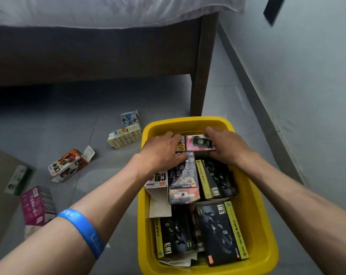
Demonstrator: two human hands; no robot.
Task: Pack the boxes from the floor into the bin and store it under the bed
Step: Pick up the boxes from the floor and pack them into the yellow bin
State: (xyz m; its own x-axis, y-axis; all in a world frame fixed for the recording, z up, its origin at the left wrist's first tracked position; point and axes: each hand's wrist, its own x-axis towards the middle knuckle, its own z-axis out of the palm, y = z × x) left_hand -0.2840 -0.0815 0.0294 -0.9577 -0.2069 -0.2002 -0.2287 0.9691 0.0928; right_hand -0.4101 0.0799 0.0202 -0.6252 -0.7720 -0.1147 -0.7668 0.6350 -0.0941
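A yellow plastic bin (pixel 257 215) stands on the grey floor by the bed leg, filled with several toy boxes, mostly black and yellow ones. At the bin's far end lies a pink box (pixel 198 142) with a dark car picture. My right hand (pixel 226 145) curls around its right end. My left hand (pixel 162 149) rests with bent fingers on the boxes beside it, on a dark blue box (pixel 185 175) and a black one. Loose boxes lie on the floor to the left: a yellow-white one (pixel 126 135), an orange-white one (pixel 69 164), a magenta one (pixel 37 205).
The wooden bed frame (pixel 88 56) with a dark gap beneath it spans the top, its leg (pixel 200 76) just behind the bin. A wall with a grey skirting runs along the right. A green-white box (pixel 17 179) lies on a brown board at far left.
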